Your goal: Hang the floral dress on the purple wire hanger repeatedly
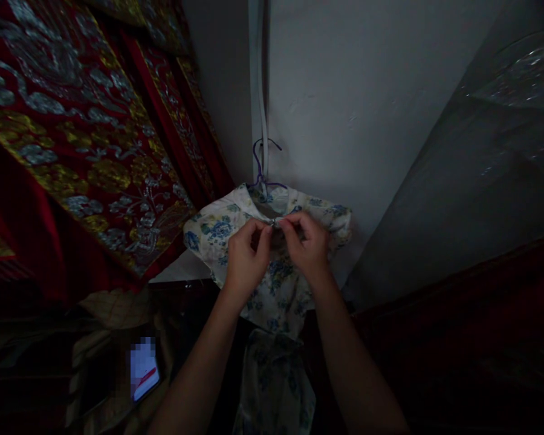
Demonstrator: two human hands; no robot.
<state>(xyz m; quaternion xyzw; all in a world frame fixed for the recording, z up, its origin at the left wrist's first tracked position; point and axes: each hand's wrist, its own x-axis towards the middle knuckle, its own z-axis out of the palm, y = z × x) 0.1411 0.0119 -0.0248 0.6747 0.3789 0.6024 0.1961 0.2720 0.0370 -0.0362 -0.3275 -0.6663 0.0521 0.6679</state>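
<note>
A white shirt with blue and yellow flowers [281, 272] hangs from a purple hanger [257, 163] on the wall. At the front of its collar, my left hand [250, 251] pinches the neckline edge between thumb and forefinger. Close beside it, my right hand [307, 243] grips the other side of the neckline in the same way. Between the fingertips shows a small dark fastening, too small to make out. More cloth with a similar floral print [274, 386] hangs below the shirt, between my forearms.
On the left hangs a red cloth embroidered in gold and silver [113, 121]. A lit phone [145, 371] lies at the lower left. A white strip [257, 72] runs down the pale wall [367, 90]. Clear plastic sheeting [503, 121] covers the right side.
</note>
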